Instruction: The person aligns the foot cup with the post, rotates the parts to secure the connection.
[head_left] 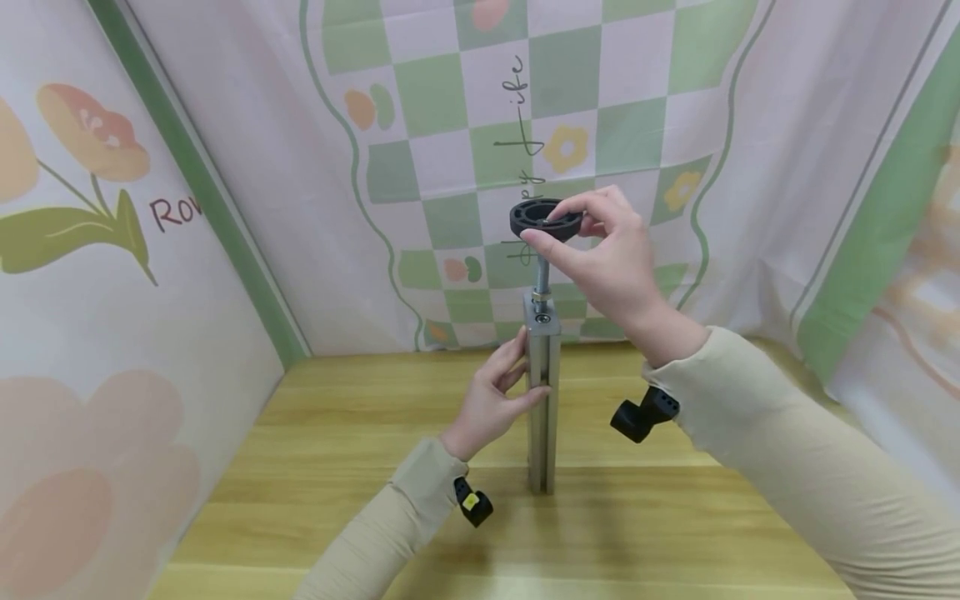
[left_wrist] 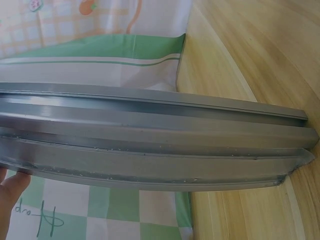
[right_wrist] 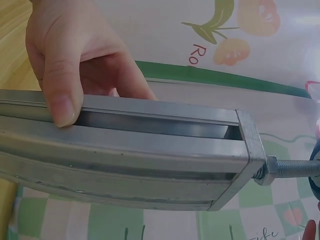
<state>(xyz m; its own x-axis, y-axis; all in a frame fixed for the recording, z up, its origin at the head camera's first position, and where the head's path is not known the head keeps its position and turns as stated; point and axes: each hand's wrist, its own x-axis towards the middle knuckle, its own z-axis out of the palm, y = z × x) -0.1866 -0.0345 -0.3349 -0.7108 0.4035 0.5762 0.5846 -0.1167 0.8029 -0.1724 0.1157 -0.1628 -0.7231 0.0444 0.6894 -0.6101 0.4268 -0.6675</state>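
A grey aluminium profile (head_left: pixel 553 425) with lengthwise grooves stands upright on the wooden table. An end plate (head_left: pixel 551 328) caps its top, and from it rises a threaded rod (head_left: pixel 542 273) with a nut (head_left: pixel 541 297) low on it. At the rod's upper end sits a black round foot (head_left: pixel 522 223) with a recessed, ribbed face. My right hand (head_left: pixel 617 258) pinches the foot's rim between thumb and fingers. Lower down, my left hand (head_left: pixel 487 412) grips the profile from the left. Its thumb (right_wrist: pixel 62 107) lies over a groove in the right wrist view.
The wooden table (head_left: pixel 300 467) runs back to a checked green and white curtain (head_left: pixel 435 100). More printed curtain hangs at the left and right sides. Small black wrist cameras are strapped to both sleeves, the right one (head_left: pixel 637 421) close to the profile's right.
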